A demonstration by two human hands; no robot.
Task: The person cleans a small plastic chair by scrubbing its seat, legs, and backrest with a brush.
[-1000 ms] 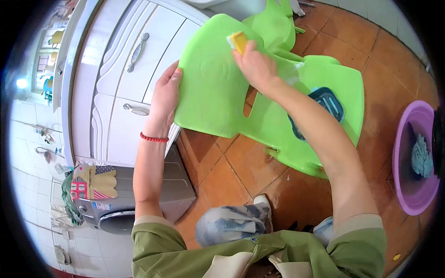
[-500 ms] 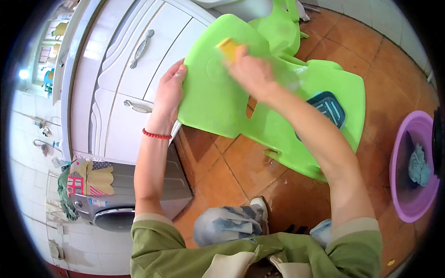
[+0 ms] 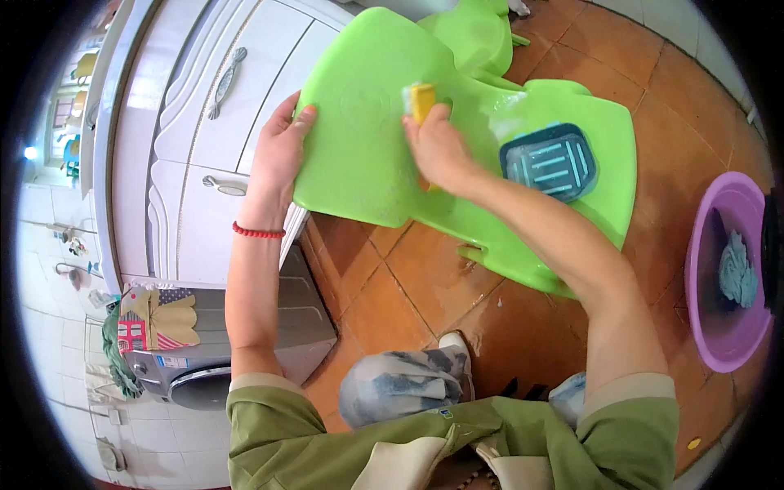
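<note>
A light green plastic chair (image 3: 359,155) stands before me, its backrest toward the cabinet side. My left hand (image 3: 279,147) grips the backrest's left edge, thumb over the front. In my right hand (image 3: 441,151) is a yellow scrub brush (image 3: 423,104) with pale bristles, held near the backrest's right side; I cannot tell whether the bristles touch the plastic. On the seat, close to my right forearm, lies a dark teal soap dish (image 3: 572,132) with light blue slats. White suds (image 3: 506,122) show on the seat beside it.
A purple basin (image 3: 704,273) with a bluish cloth (image 3: 737,273) stands on the tiled floor (image 3: 392,286) at right. White cabinets (image 3: 208,147) and a grey washing machine (image 3: 286,327) line the left. Another green plastic piece (image 3: 469,37) sits behind the chair.
My right hand has moved the brush slightly down and right across the backrest. The soap dish shows more fully from behind my forearm. My left hand keeps its hold while the view shifts a little.
</note>
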